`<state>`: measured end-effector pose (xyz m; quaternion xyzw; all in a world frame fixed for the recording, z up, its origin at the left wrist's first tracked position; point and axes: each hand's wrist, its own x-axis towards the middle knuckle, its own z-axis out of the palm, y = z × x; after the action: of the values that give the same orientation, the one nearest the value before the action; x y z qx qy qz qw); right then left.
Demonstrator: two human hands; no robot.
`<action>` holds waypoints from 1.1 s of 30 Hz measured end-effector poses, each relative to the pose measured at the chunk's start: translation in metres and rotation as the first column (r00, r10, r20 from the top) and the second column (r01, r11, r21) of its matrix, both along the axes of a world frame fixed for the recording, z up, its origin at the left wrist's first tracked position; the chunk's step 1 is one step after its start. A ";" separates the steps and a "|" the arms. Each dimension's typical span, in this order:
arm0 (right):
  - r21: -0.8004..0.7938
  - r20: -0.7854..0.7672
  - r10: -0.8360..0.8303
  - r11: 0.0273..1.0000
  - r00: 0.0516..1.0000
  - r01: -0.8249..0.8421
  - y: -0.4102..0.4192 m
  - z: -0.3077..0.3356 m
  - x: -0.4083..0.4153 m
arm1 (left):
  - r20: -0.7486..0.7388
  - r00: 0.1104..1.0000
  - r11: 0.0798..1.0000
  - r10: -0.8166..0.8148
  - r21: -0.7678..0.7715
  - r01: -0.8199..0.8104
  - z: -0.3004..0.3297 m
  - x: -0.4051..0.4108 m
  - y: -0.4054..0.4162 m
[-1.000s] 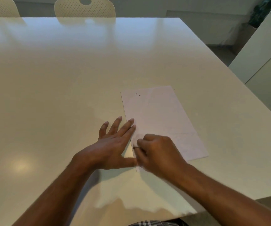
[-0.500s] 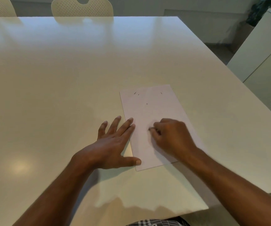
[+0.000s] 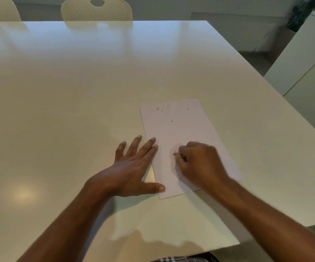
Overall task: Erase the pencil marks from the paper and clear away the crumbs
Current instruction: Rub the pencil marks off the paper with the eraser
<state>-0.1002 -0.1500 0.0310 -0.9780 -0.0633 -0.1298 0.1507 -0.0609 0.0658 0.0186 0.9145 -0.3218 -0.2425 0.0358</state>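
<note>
Your paper (image 3: 179, 140) is a pale rectangular sheet lying flat on the worktop (image 3: 77, 101), long side running away from you, skewed slightly so the far end leans left. A few short dark crumbs (image 3: 158, 109) sit scattered near its far end. Small pale eraser (image 3: 176, 153) barely shows at the fingertips over the sheet's middle, blurred. Near right corner is hidden.

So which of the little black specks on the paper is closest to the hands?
The lone speck near the middle of the paper. The other specks lie higher up, by the far edge, farther from the left hand and right hand.
</note>
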 end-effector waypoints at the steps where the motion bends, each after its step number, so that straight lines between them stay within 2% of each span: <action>1: 0.021 -0.038 0.071 0.997 0.997 -0.070 0.014 0.000 -0.013 | 0.000 1.000 1.000 -0.003 0.006 0.003 0.000 0.000 0.000; 3: 0.037 -0.123 0.183 0.983 0.975 -0.180 0.027 0.000 -0.030 | 0.005 1.000 1.000 -0.004 0.014 0.004 -0.001 0.000 -0.001; 4: 0.022 -0.117 0.178 0.984 0.977 -0.177 0.023 -0.001 -0.026 | 0.006 1.000 1.000 -0.004 0.015 0.003 -0.001 0.000 -0.001; 9: -0.062 0.026 -0.135 0.989 0.990 0.137 -0.030 -0.003 0.021 | 0.022 1.000 1.000 0.001 -0.009 -0.001 -0.002 -0.001 0.000; 11: -0.032 0.033 -0.068 0.997 0.997 0.069 -0.013 0.000 0.008 | 0.020 1.000 1.000 0.000 -0.004 0.000 -0.002 0.000 0.000; 15: -0.002 -0.094 0.180 0.983 0.979 -0.181 0.023 -0.001 -0.028 | 0.016 1.000 1.000 -0.007 0.014 0.007 -0.002 0.001 0.000; 16: -0.018 -0.086 0.151 0.988 0.985 -0.153 0.014 -0.001 -0.021 | 0.016 1.000 1.000 -0.007 0.014 0.007 -0.002 0.001 0.000; 19: -0.105 -0.007 -0.084 0.991 0.996 0.082 -0.033 -0.004 0.020 | 0.027 1.000 1.000 -0.002 0.000 0.002 -0.001 0.000 0.001; 21: -0.103 0.011 -0.134 0.986 0.991 0.134 -0.043 -0.002 0.027 | 0.027 1.000 1.000 -0.007 -0.002 0.007 -0.001 -0.001 0.001; 23: -0.058 0.019 -0.055 0.997 0.998 0.056 -0.023 0.000 0.011 | 0.028 1.000 1.000 -0.005 0.009 0.005 -0.002 0.001 0.000; 25: -0.005 -0.048 0.074 0.997 0.996 -0.074 0.001 -0.004 -0.014 | 0.022 1.000 1.000 -0.005 0.024 0.004 -0.002 0.001 -0.001; 27: -0.005 -0.081 0.118 0.993 0.990 -0.118 -0.002 -0.007 -0.015 | 0.023 1.000 1.000 -0.003 0.026 0.002 -0.002 0.001 -0.001; 31: -0.055 0.059 -0.133 0.989 0.989 0.136 -0.053 -0.008 0.023 | 0.027 1.000 1.000 -0.003 0.012 0.002 0.000 0.000 0.000; 33: -0.038 0.069 -0.132 0.990 0.989 0.135 -0.049 -0.007 0.016 | 0.025 1.000 1.000 0.001 0.007 -0.001 0.000 0.000 0.000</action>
<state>-0.0839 -0.1992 0.0241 -0.9782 -0.0054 -0.1704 0.1186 -0.0612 0.0663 0.0189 0.9177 -0.3210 -0.2322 0.0286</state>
